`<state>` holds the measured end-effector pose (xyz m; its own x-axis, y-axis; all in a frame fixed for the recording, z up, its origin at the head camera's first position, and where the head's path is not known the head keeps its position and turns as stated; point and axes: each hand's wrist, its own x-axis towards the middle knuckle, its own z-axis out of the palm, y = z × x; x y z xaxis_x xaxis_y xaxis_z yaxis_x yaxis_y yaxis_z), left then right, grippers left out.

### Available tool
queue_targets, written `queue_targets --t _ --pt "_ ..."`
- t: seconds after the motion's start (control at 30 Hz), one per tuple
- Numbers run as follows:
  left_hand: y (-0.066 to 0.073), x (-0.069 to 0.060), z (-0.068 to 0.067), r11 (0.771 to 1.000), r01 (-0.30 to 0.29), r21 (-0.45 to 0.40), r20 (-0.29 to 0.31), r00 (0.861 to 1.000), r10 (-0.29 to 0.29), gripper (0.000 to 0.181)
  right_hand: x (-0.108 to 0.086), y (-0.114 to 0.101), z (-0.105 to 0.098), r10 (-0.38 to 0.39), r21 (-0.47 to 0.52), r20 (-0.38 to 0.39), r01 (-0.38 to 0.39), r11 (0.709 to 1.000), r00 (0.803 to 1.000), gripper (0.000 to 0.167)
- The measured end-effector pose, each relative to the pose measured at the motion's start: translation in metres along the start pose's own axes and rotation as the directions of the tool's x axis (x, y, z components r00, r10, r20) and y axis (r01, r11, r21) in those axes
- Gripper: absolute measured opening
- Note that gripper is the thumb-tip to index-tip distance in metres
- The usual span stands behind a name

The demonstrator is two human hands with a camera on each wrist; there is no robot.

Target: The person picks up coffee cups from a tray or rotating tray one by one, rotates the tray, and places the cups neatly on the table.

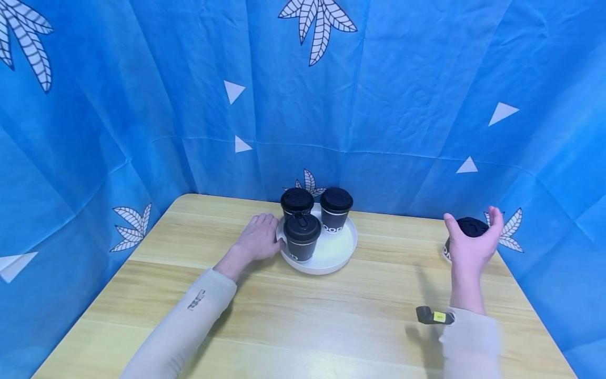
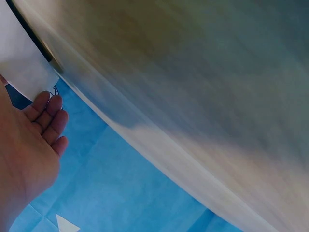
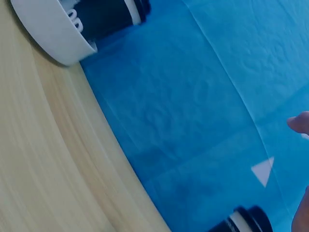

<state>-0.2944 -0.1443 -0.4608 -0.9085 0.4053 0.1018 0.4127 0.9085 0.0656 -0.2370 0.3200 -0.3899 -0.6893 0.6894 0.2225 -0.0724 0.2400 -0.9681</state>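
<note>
A round white tray (image 1: 333,258) stands at the back middle of the wooden table. On it are three dark paper cups with black lids: a front cup (image 1: 301,242), a back left cup (image 1: 296,201) and a back right cup (image 1: 335,210). My left hand (image 1: 258,237) holds the tray's left rim, its thumb near the front cup; in the left wrist view, bent fingers (image 2: 44,113) meet the tray's edge. At the far right, another lidded cup (image 1: 472,227) stands partly hidden behind my right hand (image 1: 471,250), whose thumb and fingers are spread apart with nothing held.
The wooden table (image 1: 303,321) ends at a blue curtain (image 1: 402,105) with leaf and triangle prints, which hangs behind it and at both sides. A small black device with a yellow label (image 1: 439,317) sits at the right sleeve.
</note>
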Motion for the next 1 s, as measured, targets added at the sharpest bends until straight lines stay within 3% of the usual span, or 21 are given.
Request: queue_targets --t 0.23,0.5,0.73,1.0 --pt "-0.001 0.0 0.001 1.0 0.003 0.001 -0.002 1.0 -0.003 0.052 -0.014 -0.005 0.018 -0.093 0.032 0.066 0.091 0.995 0.993 0.083" --pt "0.0 -0.001 -0.001 1.0 0.004 -0.003 0.003 1.0 -0.004 0.051 -0.03 -0.006 0.039 -0.136 0.095 0.12 0.125 0.988 0.983 0.068" --pt "0.001 -0.001 -0.002 1.0 -0.001 -0.004 -0.003 1.0 0.001 0.051 -0.038 -0.004 0.053 -0.12 0.097 0.198 0.102 0.99 0.973 0.064" --pt "-0.001 0.0 0.001 1.0 -0.002 0.003 -0.001 1.0 0.002 0.053 -0.048 0.0 0.067 -0.043 0.087 0.335 0.014 0.996 0.941 0.06"
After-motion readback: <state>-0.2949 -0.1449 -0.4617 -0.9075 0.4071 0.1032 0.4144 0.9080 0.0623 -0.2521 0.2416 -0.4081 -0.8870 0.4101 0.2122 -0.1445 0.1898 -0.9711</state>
